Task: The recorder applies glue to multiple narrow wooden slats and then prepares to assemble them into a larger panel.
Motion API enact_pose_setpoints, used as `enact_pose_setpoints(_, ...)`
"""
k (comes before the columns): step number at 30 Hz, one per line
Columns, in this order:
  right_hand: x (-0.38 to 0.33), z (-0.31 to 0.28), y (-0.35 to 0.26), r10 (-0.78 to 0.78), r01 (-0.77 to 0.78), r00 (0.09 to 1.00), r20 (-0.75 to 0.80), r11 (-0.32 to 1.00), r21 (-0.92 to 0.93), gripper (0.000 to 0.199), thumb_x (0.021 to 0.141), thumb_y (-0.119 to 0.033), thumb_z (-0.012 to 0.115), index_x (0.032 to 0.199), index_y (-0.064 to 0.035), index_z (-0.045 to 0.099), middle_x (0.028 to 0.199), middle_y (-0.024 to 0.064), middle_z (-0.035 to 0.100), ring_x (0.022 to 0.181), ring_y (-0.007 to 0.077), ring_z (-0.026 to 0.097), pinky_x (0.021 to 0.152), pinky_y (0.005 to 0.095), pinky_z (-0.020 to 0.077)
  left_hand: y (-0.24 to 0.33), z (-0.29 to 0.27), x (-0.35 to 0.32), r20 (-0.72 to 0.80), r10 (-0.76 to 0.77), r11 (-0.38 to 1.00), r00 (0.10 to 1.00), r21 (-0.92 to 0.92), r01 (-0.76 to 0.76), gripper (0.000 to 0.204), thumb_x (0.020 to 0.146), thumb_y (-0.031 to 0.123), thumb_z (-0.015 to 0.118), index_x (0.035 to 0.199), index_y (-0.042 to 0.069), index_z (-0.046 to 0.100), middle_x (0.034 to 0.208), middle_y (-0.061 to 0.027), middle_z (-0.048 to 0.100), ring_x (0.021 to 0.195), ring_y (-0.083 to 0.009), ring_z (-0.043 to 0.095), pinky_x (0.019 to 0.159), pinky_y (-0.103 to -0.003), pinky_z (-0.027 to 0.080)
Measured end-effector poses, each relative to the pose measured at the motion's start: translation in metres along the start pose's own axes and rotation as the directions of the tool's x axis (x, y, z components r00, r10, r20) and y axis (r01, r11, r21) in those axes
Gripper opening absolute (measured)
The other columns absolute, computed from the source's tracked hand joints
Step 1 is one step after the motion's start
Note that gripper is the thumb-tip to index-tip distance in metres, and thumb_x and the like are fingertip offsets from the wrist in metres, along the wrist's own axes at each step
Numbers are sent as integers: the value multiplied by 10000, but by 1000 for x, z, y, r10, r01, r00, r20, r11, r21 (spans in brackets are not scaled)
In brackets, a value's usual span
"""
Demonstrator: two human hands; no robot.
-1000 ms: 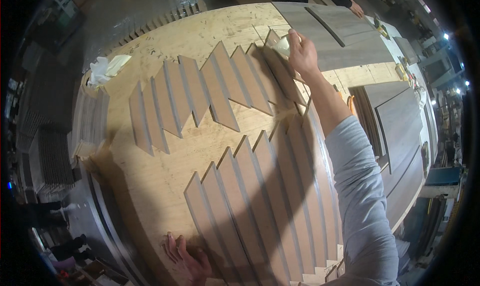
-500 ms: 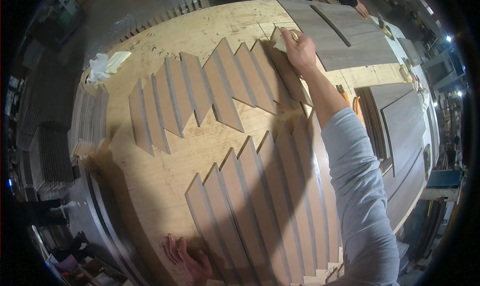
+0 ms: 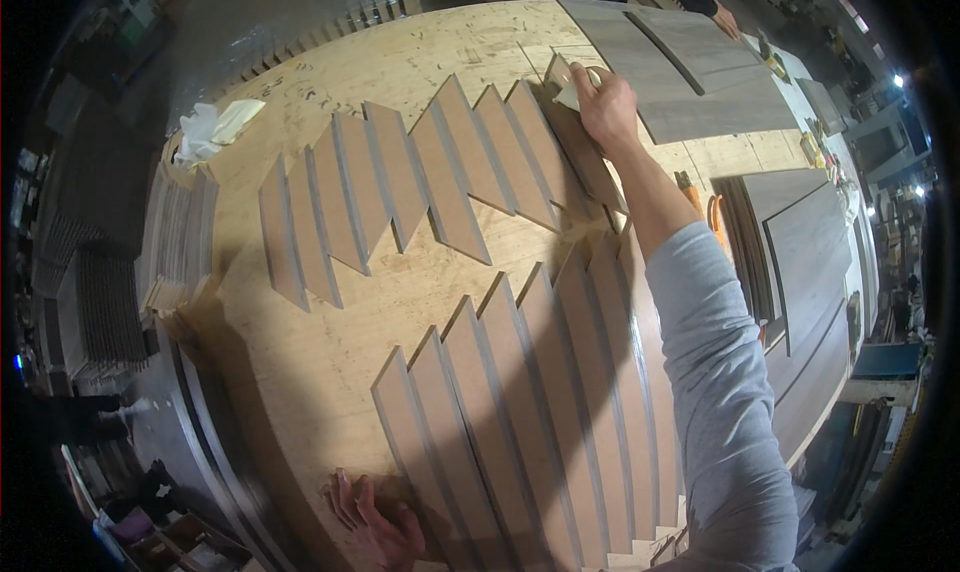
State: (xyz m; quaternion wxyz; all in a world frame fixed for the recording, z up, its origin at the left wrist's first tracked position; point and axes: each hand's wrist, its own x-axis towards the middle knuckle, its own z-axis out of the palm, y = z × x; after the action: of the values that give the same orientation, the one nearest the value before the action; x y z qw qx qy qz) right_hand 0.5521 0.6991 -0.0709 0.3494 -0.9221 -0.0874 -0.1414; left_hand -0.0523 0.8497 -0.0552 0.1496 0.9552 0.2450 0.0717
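Observation:
At the far end of the upper row, my right hand [image 3: 609,115] is closed round a small pale pad [image 3: 568,96], whose exact kind I cannot make out. It presses on the face of a dark slanted board strip [image 3: 584,150]. Left of that strip stretches a row of brown slant-ended boards [image 3: 440,162] with grey edges, laid side by side. A second row of such boards [image 3: 520,392] lies nearer to me, partly in shadow. My left hand [image 3: 378,524] rests with fingers apart on the wooden table [image 3: 300,372], beside the lower row's left end.
Grey panels [image 3: 690,102] lie at the far right, where another person's hand [image 3: 724,20] touches the table edge. Orange-handled tools [image 3: 714,215] sit by a stack of grey boards [image 3: 745,242]. At left are stacked boards [image 3: 180,232] and a crumpled plastic bag [image 3: 198,134].
My right hand has slid slightly toward me along the dark strip with the pale pad. My left hand stays in place.

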Motion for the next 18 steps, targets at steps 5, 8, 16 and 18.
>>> enact_pose_setpoints(5, -15, -12, -1, 3, -3, 999, -43, 1000, 13, 510, 967, -494, 575, 1087, -19, 718, 771, 273, 669, 842, 445, 666, 781, 466, 501, 3, -8, 2, 35, -1, 1000, 999, 16, 1, 563, 1016, 389, 510, 1424, 6, 443, 1468, -291, 404, 1402, -470, 328, 1164, -626, 184)
enact_pose_setpoints(8, -24, -24, 1, 11, -11, 999, -31, 1000, -1, 518, 964, -493, 582, 1096, -11, 716, 773, 280, 668, 840, 443, 669, 777, 466, 502, 5, -9, 3, 37, 8, 1000, 999, 25, -9, 559, 1014, 375, 515, 1419, -3, 440, 1467, -294, 404, 1390, -474, 336, 1157, -621, 196)
enact_pose_setpoints(16, -51, -52, -5, 24, -24, 999, 47, 1000, 0, 527, 965, -490, 588, 1111, 2, 708, 749, 285, 655, 799, 450, 666, 745, 461, 508, 8, -13, 6, 35, 39, 999, 999, 30, -40, 581, 1014, 373, 513, 1437, -12, 410, 1482, -291, 388, 1396, -472, 319, 1152, -618, 198)
enact_pose_setpoints(18, -56, -58, -13, 107, -95, 977, 184, 993, -75, 444, 984, -438, 538, 1087, -39, 703, 993, 287, 682, 998, 477, 632, 862, 488, 515, 12, -20, 13, 50, 60, 997, 997, 42, -62, 541, 857, 184, 568, 1325, -50, 433, 1424, -342, 390, 1341, -538, 353, 1122, -677, 249)
